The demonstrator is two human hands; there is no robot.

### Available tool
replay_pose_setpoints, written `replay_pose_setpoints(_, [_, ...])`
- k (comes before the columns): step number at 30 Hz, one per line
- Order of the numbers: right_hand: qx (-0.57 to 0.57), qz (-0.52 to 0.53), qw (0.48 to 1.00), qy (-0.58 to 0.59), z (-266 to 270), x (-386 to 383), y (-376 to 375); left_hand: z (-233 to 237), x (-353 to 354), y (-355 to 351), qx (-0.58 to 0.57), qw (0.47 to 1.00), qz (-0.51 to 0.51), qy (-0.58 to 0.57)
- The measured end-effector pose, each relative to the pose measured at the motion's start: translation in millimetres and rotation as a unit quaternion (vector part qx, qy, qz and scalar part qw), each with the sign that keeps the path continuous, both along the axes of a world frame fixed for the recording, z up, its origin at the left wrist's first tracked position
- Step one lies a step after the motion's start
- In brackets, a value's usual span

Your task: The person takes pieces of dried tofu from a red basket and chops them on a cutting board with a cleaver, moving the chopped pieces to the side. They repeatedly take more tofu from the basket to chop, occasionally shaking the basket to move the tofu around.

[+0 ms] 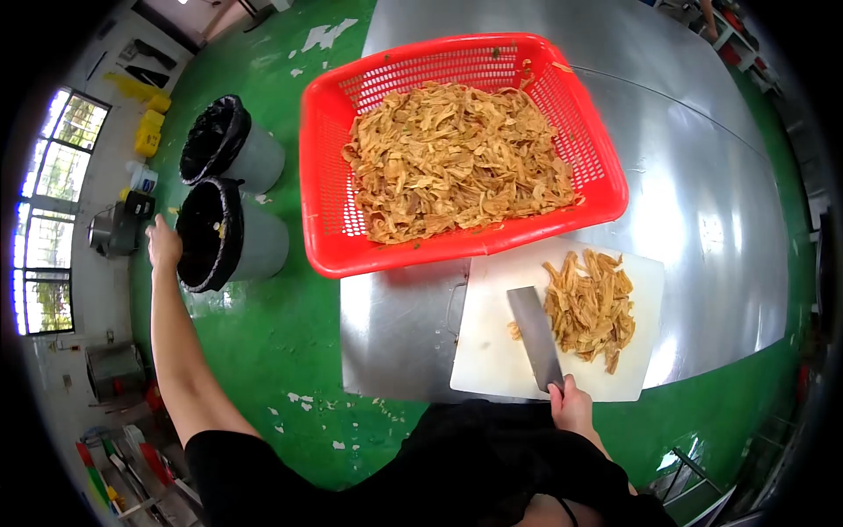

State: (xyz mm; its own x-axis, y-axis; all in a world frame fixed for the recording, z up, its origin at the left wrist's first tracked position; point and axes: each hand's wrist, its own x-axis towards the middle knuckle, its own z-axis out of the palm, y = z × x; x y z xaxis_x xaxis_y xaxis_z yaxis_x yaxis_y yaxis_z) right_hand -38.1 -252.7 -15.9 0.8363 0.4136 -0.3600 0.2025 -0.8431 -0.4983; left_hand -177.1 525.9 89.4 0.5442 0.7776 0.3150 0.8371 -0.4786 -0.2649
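My right hand (572, 407) grips the handle of a cleaver (534, 337), whose broad blade lies over the white cutting board (492, 360). Right of the blade is a pile of brown, cut strips of food (590, 309), with a few bits at the blade's left side. My left arm stretches far out to the left. At its end my left hand (164, 244) is beside the rim of the nearer bin (263, 246), which has a black liner, and its fingers look apart. A small yellowish scrap (174, 211) shows close to the fingertips.
A red perforated basket (320, 176) heaped with brown strips (457, 162) stands on the steel table (386, 325), behind the board. A second lined bin (263, 158) stands beyond the nearer one on the green floor (255, 351). Pale flakes mark the floor.
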Motion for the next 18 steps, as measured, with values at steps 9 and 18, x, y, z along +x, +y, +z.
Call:
replay_pose_setpoints(9, [-0.05, 0.005, 0.999, 0.005, 11.8, 2.8, 15.7, -66.0, 283.9, -243.9, -0.258, 0.873, -0.381, -0.163])
replay_pose_setpoints(18, [-0.095, -0.085, 0.992, 0.01, 8.3, 8.4, 18.1, -117.3, 445.0, -308.1, -0.316, 0.945, -0.075, -0.026])
